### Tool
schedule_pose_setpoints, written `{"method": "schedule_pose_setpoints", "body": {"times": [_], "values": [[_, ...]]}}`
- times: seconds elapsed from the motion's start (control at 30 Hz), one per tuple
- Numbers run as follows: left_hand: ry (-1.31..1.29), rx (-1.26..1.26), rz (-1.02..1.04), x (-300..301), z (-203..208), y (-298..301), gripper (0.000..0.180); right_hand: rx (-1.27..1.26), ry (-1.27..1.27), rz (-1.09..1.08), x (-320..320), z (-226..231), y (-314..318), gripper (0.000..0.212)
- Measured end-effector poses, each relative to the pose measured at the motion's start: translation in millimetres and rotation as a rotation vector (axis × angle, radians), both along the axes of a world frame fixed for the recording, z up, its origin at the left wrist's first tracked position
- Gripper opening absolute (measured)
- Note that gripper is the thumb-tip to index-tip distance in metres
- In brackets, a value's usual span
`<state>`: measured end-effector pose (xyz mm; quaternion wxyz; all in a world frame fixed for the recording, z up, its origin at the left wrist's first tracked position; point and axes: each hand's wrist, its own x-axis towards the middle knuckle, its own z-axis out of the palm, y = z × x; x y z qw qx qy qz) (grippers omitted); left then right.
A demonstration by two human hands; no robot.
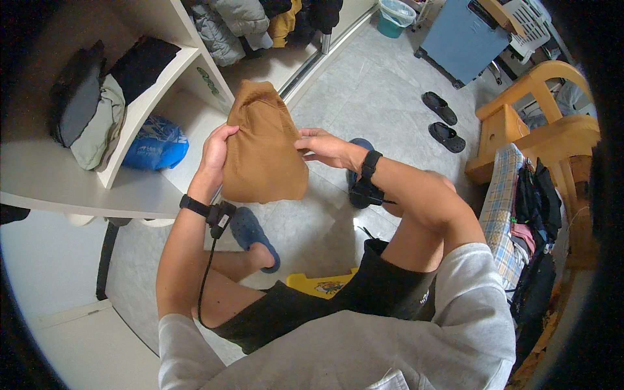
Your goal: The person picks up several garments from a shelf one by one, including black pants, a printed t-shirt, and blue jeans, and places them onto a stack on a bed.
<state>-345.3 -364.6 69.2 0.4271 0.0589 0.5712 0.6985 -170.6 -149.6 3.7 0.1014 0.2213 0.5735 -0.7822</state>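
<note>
Brown folded cloth [265, 153]: left edge grasped by left hand [213, 153]; right edge touched by right hand [330, 149], grip unclear; folds best supported evenly between both.

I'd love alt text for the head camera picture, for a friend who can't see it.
A person's left hand grips a folded brown cloth while the right hand touches its right edge. An open white shelf unit at left holds folded clothes and a blue plastic bag; black clogs lie on the grey floor.
</note>
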Motion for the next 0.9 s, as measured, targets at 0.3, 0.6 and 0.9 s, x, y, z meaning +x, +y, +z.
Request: {"method": "schedule_pose_setpoints", "body": {"times": [0.3,0.6,0.9], "values": [[-0.053,0.163,-0.208,-25.2,-10.2,-10.1,0.031,-0.094,0.115,-0.129,-1.0,39.6,27.1,0.045],[-0.004,0.085,-0.253,-26.2,2.8,-8.1,0.032,0.96,0.183,-0.494,-2.7,5.8,68.1,0.036],[-0.004,0.123,-0.275,-16.1,4.1,-7.4,0.032,0.112,0.197,-0.174,-7.0,36.7,-4.5,0.028]]}}
